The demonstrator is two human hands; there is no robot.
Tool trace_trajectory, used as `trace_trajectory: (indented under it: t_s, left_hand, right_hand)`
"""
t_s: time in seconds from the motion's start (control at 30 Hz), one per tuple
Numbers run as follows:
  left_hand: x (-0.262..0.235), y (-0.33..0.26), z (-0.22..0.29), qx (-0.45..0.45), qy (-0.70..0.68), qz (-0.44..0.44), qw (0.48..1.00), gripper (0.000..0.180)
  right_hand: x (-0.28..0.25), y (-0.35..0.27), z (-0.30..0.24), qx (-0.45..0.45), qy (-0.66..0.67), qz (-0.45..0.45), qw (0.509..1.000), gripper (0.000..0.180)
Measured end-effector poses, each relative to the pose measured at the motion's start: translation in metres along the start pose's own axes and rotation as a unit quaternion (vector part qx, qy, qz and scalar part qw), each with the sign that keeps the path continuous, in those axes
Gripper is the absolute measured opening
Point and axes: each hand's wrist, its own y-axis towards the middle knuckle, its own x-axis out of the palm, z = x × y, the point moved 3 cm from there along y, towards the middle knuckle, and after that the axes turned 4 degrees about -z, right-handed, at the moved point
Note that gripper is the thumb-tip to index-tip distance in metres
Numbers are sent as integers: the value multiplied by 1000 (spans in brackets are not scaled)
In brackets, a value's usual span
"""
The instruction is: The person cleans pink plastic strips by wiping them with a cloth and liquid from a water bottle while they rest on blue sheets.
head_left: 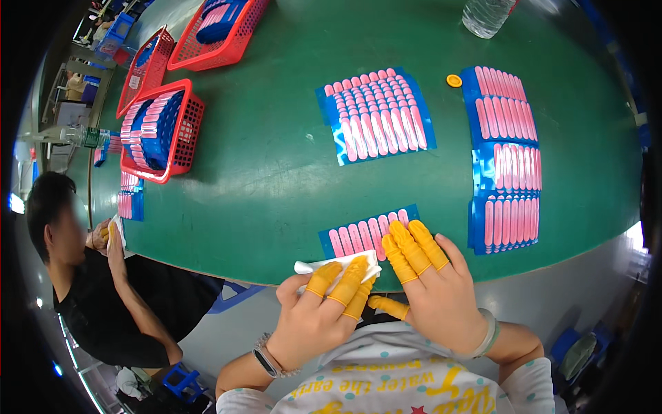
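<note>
A blue sheet with a row of pink rounded strips [355, 237] lies at the table's near edge. My left hand [312, 323], wearing yellow finger cots, is closed on a folded white cloth [307, 266] and presses it against the sheet's near left part. Stretched flat, the yellow-capped fingers of my right hand [441, 300] rest on the sheet's right end; its capped thumb points left, nearer to me. Beyond lies a stack of blue sheets with pink strips [379, 127]. More such sheets [507, 162] form a column at the right.
Red plastic baskets [185, 141] with similar sheets stand at the left of the green table [255, 172]. A clear bottle [486, 17] stands at the far edge, and a yellow ring-shaped item [454, 81] lies by the column. At left sits a co-worker [103, 303] holding a white cloth.
</note>
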Motion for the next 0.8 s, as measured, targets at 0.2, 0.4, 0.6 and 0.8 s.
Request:
trace_trajectory:
  t_s: [0.2,0.4,0.6,0.8]
  left_hand:
    - [1,25,-7,7,12,-11,1000,31]
    - [3,31,-11,40,37,-26,998,33]
    - [-5,16,-1,38,-26,-64,997,30]
    - [6,53,-15,50,35,5,998,30]
  right_hand:
    - [-3,-3,4,0,0,0,1000,62]
    - [0,-5,2,9,-29,21,999,61]
    - [-9,-4,11,23,16,11,1000,60]
    - [-8,-5,9,30,-54,23,998,62]
